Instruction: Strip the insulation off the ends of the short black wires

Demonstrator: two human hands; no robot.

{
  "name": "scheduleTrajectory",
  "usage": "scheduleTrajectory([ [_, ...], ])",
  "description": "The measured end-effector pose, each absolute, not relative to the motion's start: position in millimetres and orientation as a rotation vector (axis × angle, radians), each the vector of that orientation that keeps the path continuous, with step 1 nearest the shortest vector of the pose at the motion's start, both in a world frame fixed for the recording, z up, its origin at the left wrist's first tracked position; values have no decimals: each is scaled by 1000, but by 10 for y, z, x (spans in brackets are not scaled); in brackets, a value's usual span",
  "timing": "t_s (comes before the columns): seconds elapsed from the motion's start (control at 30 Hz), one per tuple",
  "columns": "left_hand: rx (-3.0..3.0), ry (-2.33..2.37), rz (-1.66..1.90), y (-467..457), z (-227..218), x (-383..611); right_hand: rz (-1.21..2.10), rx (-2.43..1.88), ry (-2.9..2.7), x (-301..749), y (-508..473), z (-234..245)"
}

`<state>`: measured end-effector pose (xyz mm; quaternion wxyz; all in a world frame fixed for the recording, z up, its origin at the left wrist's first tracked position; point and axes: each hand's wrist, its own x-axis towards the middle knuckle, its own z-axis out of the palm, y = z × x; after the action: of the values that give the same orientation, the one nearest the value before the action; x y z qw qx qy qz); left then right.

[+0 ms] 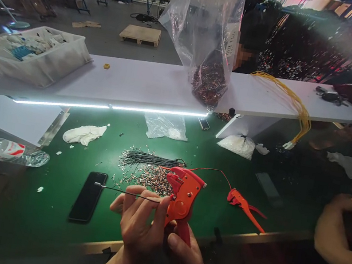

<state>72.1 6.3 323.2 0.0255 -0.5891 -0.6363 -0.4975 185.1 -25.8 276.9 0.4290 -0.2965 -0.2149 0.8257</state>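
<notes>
My left hand (144, 217) pinches a thin black wire (128, 193) between thumb and fingers. One end of the wire carries a small pale tip and points left over a phone; the other end reaches the jaws of an orange and red wire stripper (183, 195). Wrapped around the stripper's handles is my right hand (188, 249), closed on them. Just behind the tool lies a bundle of black wires (151, 160) with bare-looking ends. A heap of short copper-coloured wire bits (156, 179) spreads in front of that bundle. Whether the jaws grip the wire is hidden.
A black phone (88, 197) lies left of my hands, a plastic bottle (7, 152) farther left. A second wire stripper (246, 209) rests to the right. A raised white shelf (137, 80) crosses behind, bearing a bin (52, 62) and clear bag (210, 79). Another person's arm (332, 226) is at right.
</notes>
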Motion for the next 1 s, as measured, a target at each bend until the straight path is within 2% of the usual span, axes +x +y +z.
scheduleTrajectory([
  [0.37, -1773, -2010, -1563, 16, 3179, 789, 1882, -1123, -526, 1831, -319, 2868],
  [0.6, -1757, -2029, -1552, -18, 3143, 782, 1952, -1022, -514, 1815, -318, 2848],
  [0.77, -1712, -2123, -1604, 5, 3121, 736, 2055, -763, -441, 1798, -265, 2870],
  [1.0, -1788, -2353, -1745, 20, 2983, 702, 2003, -712, -448, 1881, -28, 2917],
])
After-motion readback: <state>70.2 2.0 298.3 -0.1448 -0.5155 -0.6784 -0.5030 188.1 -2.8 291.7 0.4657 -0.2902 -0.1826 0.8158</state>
